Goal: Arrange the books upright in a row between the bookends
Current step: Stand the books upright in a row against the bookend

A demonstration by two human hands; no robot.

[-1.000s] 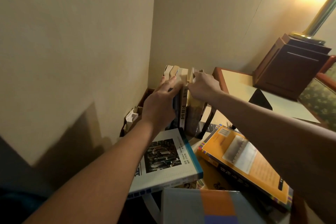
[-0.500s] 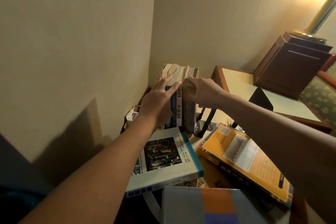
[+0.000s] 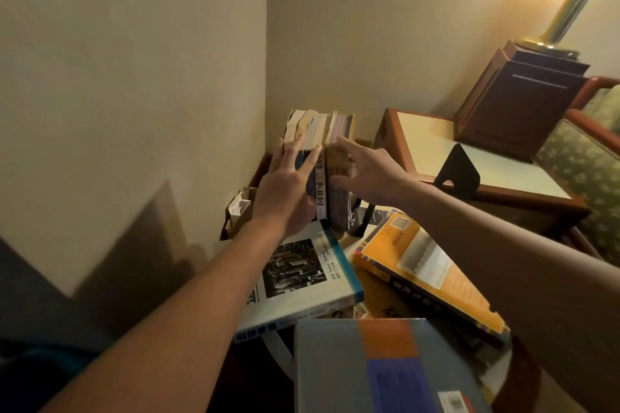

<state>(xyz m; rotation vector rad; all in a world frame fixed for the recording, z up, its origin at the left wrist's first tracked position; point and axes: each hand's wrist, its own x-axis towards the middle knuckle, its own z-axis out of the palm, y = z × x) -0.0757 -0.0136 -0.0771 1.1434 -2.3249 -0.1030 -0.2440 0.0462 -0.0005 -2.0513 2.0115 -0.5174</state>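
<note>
The upright books (image 3: 320,157) stand in a short row in the corner of the room, spines toward the camera, long axes vertical. The left hand (image 3: 288,189) lies flat against the spines on the left side of the row, fingers extended and not curled around any volume. The right hand (image 3: 365,173) is spread open at the rightmost spine, index finger reaching to its upper part; whether it presses or only touches cannot be told. A black bookend (image 3: 360,220) shows just right of the row's base, partly hidden. A second black bookend (image 3: 458,171) stands apart on the side table (image 3: 419,141).

Remaining stock lies flat, nearer the person: the white book (image 3: 302,278) directly below the left hand, the orange book (image 3: 426,268) below the right forearm, the grey book (image 3: 379,365) nearest. Each lies with its cover up, so each probably requires a quarter turn to vertical before it joins the row's right end. The right hand is nearer that end.
</note>
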